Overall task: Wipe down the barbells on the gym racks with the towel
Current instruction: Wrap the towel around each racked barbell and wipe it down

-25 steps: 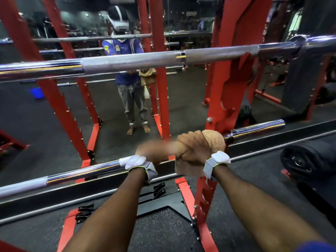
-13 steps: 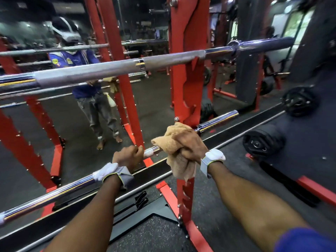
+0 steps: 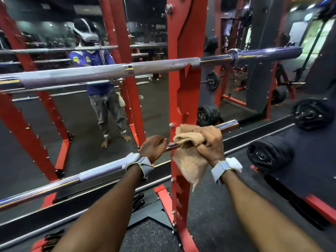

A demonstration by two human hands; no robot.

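My left hand (image 3: 153, 147) is curled tight around the shaft of the lower barbell (image 3: 54, 186), just left of the red rack upright (image 3: 183, 91). I judge that grip is there to stop the bar rolling or sliding while I rub. My right hand (image 3: 211, 142) is closed over the towel (image 3: 189, 148), bunching it around the same bar right beside my left fist, where the bar crosses the upright. The cloth wraps over the top of the steel so 1 stroke can cover most of the way round, and its loose tail hangs down in front of the upright, touching nothing I can make out. Whether the bar sits in a notch there I cannot tell, because the towel hides the spot. To the right the chrome sleeve runs bare to its end, so I judge that to be the open lane for the next stroke. To the left my own fist blocks the cloth until I shift it. The upper barbell (image 3: 109, 71) lies well above, out of the way and unwiped for all I can see. 2 stacks of weight plates (image 3: 269, 153) sit on the floor to the right, below the bar's end, clear of my arm.
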